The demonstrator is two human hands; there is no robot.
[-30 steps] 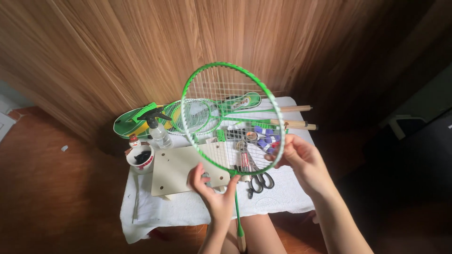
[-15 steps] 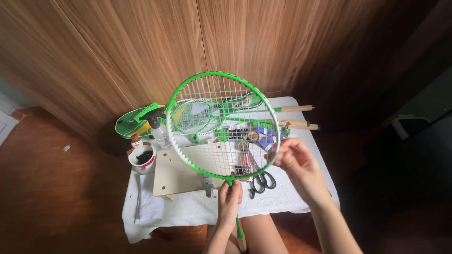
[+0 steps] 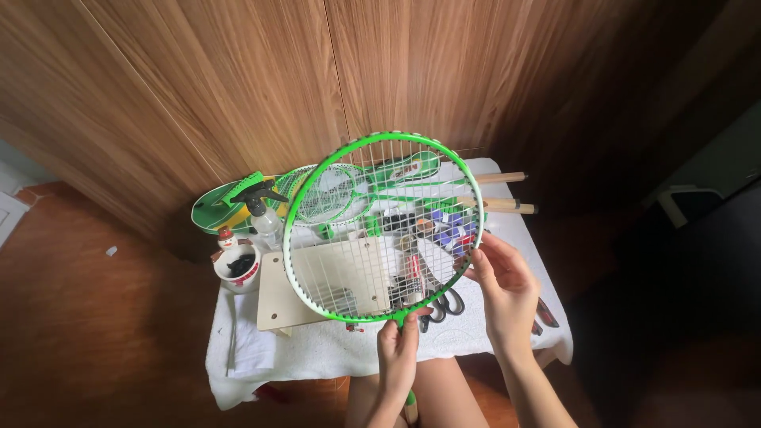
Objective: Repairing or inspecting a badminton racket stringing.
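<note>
I hold a green badminton racket with white strings flat above a small table. My left hand grips its throat and shaft at the bottom of the frame. My right hand pinches the right side of the green rim with its fingertips. Through the strings I see a beige board, scissors and small spools of purple and green string.
The table is covered by a white towel. At its back lie more green rackets and two wooden handles. A spray bottle, a white cup with dark bits and a green-yellow case stand left. A wood wall rises behind.
The racket head has tipped from a steep tilt to lie flatter and lower toward me. My left hand slid from the rim down to the throat. My right hand stayed on the right rim.
</note>
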